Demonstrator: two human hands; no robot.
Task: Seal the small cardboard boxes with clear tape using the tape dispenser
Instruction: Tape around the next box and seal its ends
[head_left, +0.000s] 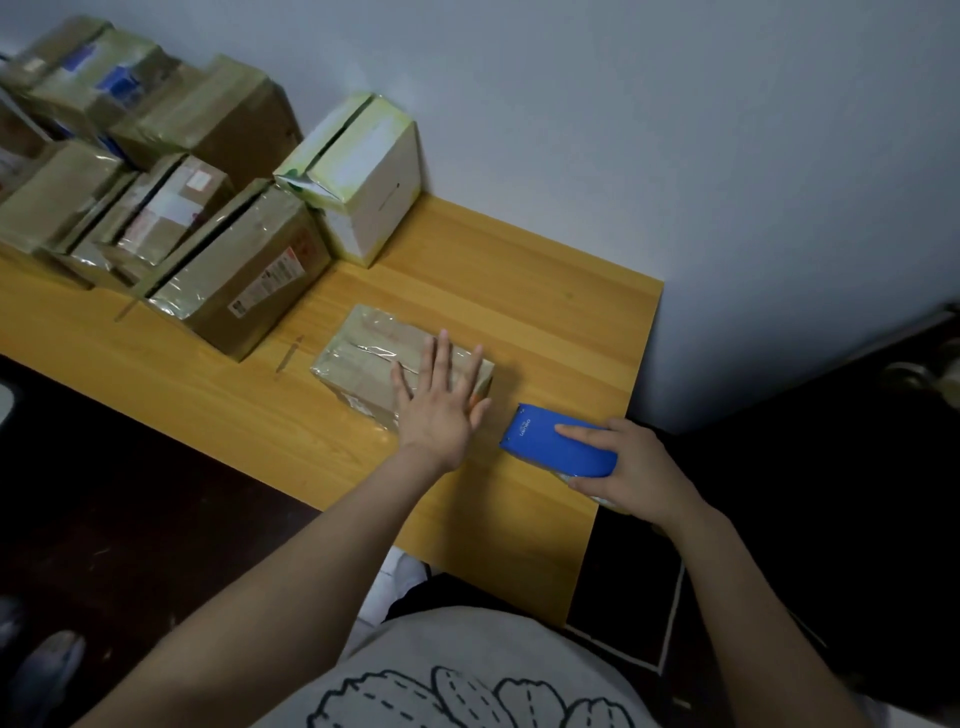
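1. The left hand (441, 410) is laid flat, palm down, on the near right part of the box (363, 358), with the arm stretched forward. Its fingers are straight and spread apart.
2. The right hand (636, 470) is curled round the dispenser (556, 444) from its near end. The index finger is laid along the blue top, and the other fingers are mostly hidden.
3. The dispenser is held low at the right front corner of the table (519, 270), just beside the box and apart from it. Whether it rests on the wood cannot be told.
4. The box is set on the table before the person. Its top flaps are closed and covered with shiny tape, so no contents are shown.
5. A white box (363, 187) is stood by the wall, its top flaps parted by a dark slit. The inside cannot be made out.
6. Taped brown boxes (156, 182) are packed together at the far left, all closed.
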